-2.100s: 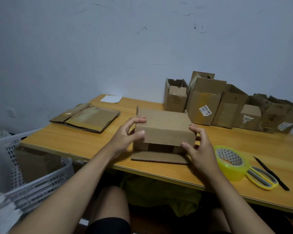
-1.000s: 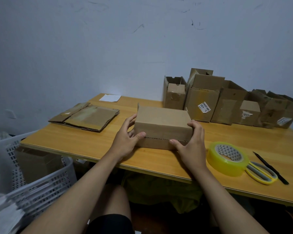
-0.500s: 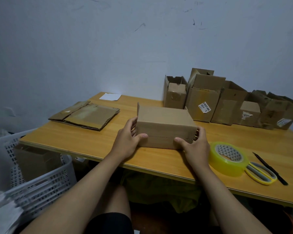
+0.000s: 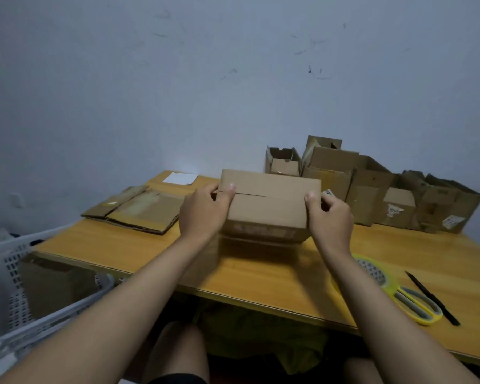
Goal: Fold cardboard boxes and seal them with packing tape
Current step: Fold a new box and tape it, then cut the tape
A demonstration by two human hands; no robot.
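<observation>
A white perforated plastic basket point(image 4: 25, 275) stands at far left beside the wooden table point(image 4: 261, 275), a brown cardboard piece point(image 4: 53, 284) inside it. On the table's left part lies a stack of flattened cardboard boxes point(image 4: 139, 209), and behind it, near the wall, a white slip of paper point(image 4: 180, 178).

At centre, a person holds a folded cardboard box point(image 4: 269, 206) with both bare hands; its lower edge is blurred, and whether it touches the tabletop cannot be told. The face with the two closed flaps is turned toward the camera, the seam between them running across it, with no tape visible on it. The left hand point(image 4: 203, 214) grips the box's left end, thumb curled onto the seam. The right hand point(image 4: 330, 217) grips the right end, thumb pressed on the front face and fingers wrapped behind.

Behind the box, against the blue-grey wall, stands a row of assembled cardboard boxes point(image 4: 372, 189), several open-topped and some bearing white labels. At right, near the table's front edge, a roll of yellow packing tape point(image 4: 374, 273) lies partly hidden by the right forearm. Just beside it lie yellow-handled scissors point(image 4: 416, 306), and next to them a black pen point(image 4: 432, 297).
</observation>
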